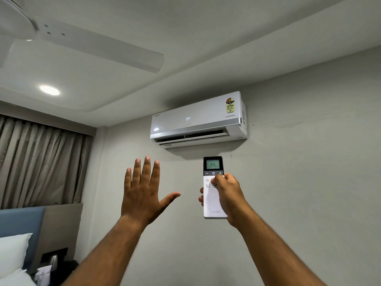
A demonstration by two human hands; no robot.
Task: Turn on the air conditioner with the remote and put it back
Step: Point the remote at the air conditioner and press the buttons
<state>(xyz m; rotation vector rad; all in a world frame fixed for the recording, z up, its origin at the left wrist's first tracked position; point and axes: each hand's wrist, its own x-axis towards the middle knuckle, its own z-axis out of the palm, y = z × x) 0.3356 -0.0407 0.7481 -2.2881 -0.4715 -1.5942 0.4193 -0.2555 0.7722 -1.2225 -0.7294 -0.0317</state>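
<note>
A white air conditioner (198, 120) hangs high on the grey wall. Its front panel shows 24 and its bottom flap stands open. Below it, my right hand (226, 195) grips a white remote (212, 203) held upright and pointed at the unit. The remote's black top has a lit screen reading 24, and my thumb rests on the buttons just under the power key. My left hand (144, 195) is raised beside the remote, to its left, palm toward the wall, fingers spread, holding nothing.
A white ceiling fan (86, 42) spans the upper left, with a round ceiling light (49, 90) below it. Beige curtains (41, 162) cover the left wall. A blue headboard (20, 221), white pillows (12, 252) and a dark bedside spot with a small lamp (54, 260) sit at bottom left.
</note>
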